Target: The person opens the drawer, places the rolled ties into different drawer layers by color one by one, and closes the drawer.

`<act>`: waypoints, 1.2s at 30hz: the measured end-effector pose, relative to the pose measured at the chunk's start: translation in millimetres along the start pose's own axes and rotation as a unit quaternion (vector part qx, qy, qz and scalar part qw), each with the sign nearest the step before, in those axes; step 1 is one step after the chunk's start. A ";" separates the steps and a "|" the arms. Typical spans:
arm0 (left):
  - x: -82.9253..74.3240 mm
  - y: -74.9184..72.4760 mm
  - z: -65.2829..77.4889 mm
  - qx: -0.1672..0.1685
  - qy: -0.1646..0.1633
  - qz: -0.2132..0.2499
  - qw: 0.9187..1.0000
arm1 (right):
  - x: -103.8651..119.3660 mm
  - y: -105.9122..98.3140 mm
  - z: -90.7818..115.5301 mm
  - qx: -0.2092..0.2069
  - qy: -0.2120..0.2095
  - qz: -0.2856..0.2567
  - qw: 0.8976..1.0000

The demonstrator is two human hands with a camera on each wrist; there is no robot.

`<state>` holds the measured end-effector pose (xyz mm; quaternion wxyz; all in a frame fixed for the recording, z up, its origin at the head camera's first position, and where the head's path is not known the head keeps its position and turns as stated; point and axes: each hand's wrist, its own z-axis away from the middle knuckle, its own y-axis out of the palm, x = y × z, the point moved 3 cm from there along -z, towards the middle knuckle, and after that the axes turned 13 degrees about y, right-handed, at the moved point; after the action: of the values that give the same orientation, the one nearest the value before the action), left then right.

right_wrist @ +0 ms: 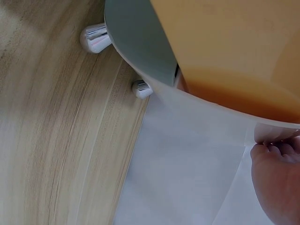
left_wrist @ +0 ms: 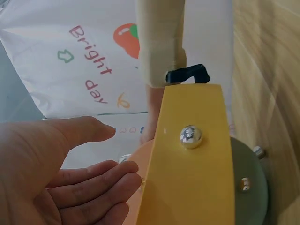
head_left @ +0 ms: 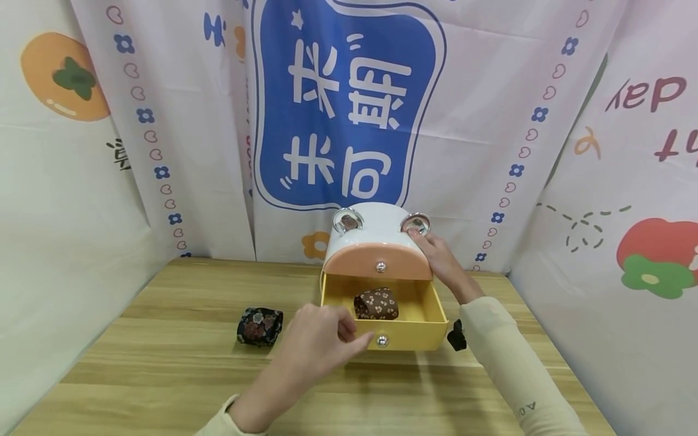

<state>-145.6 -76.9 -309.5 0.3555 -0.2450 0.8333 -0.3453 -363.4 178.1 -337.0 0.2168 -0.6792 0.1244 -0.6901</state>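
A small cabinet [head_left: 382, 227] with a white domed body and two silver-rimmed eyes stands on the table. Its yellow drawer [head_left: 414, 336] is pulled out, and a rolled brown floral cloth [head_left: 377, 304] lies inside. My left hand [head_left: 319, 339] is at the drawer's front left, thumb pointing toward the silver knob [head_left: 382, 341]. In the left wrist view, that hand [left_wrist: 79, 168] has its fingers loosely extended and holds nothing. My right hand [head_left: 442, 257] rests against the cabinet's right side, fingertips by the right eye. The right wrist view shows bent fingers [right_wrist: 281, 150] touching the white wall.
A rolled dark floral cloth [head_left: 260, 326] lies on the wooden table [head_left: 163, 351], left of the drawer. Something black [head_left: 457, 335] shows beside the right sleeve. Above the yellow drawer is a closed orange drawer [head_left: 354, 261]. Printed curtains [head_left: 469, 151] hang behind and at both sides.
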 end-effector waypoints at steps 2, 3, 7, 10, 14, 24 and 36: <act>0.6 5.5 2.1 0.011 -0.007 0.010 1.000 | 0.0 -0.2 -0.4 0.003 0.000 -0.001 1.000; 1.1 8.6 2.9 0.015 -0.010 0.013 1.000 | 0.0 -0.3 -0.4 0.003 0.000 -0.003 1.000; 2.8 20.6 5.5 0.030 -0.013 0.028 0.999 | -0.1 -0.4 -0.2 0.007 0.003 -0.007 1.000; 4.2 29.0 6.7 0.033 -0.009 0.025 0.999 | -0.3 -0.8 0.3 0.006 0.007 -0.007 1.000; 6.5 40.2 7.8 0.027 -0.004 0.018 0.999 | -0.5 -0.8 0.6 0.005 0.008 -0.007 1.000; 12.6 64.0 7.9 0.015 0.003 -0.025 1.000 | -0.5 -0.1 -0.6 -0.002 0.007 -0.002 1.000; 16.5 80.1 4.3 0.017 -0.013 -0.047 0.999 | -0.7 0.5 0.0 0.002 0.010 -0.004 1.000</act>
<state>-165.7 -38.1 -378.8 0.3541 -0.2826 0.8101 -0.3722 -363.3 178.1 -337.9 0.2140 -0.6726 0.1228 -0.6977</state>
